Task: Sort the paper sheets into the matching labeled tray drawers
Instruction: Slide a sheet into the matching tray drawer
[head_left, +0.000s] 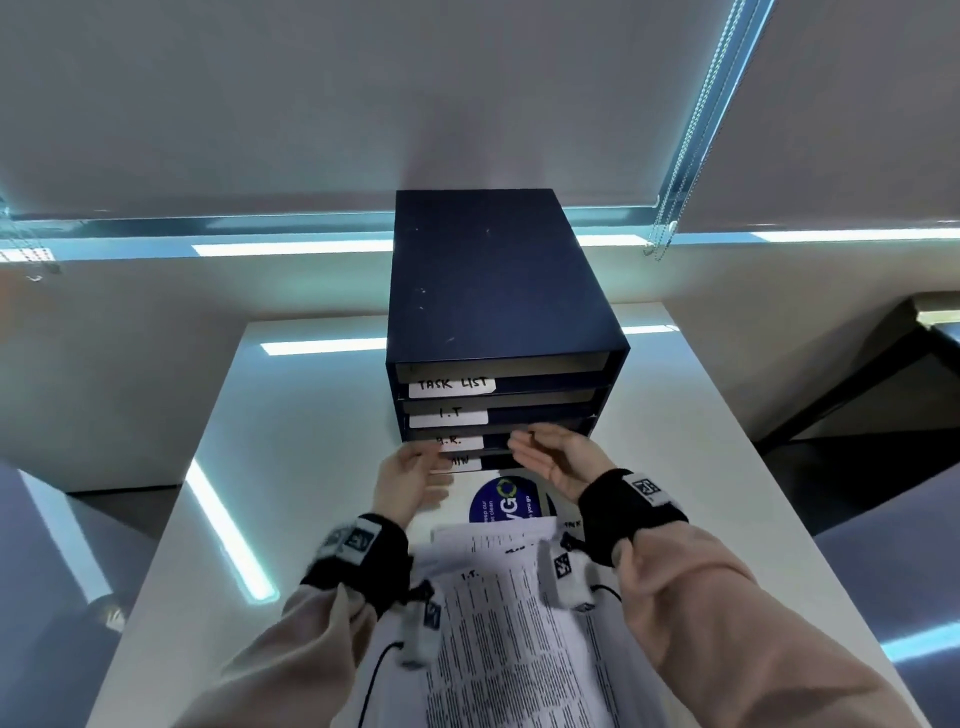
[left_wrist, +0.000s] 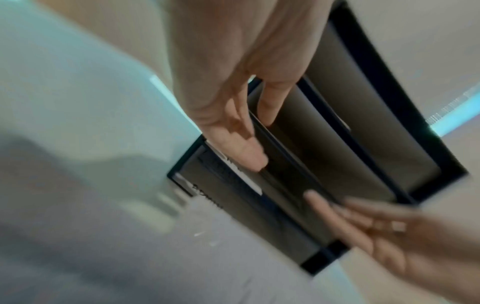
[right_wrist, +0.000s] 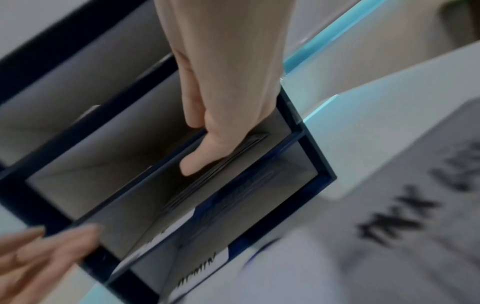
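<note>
Reaching hands (head_left: 410, 480) at 4-drawer tray unit (head_left: 493, 291), sheets (right_wrist: 221, 164) in third drawer

In front of me the tray drawers (head_left: 498, 405) carry white labels: "TASK LIST" (head_left: 452, 385) on top, then "I.T" (head_left: 449, 414), one ending in "R." (head_left: 451, 441), and "ADMIN" (right_wrist: 198, 271) lowest. The top paper sheet (head_left: 498, 623) reads "I.T." in handwriting.
</note>
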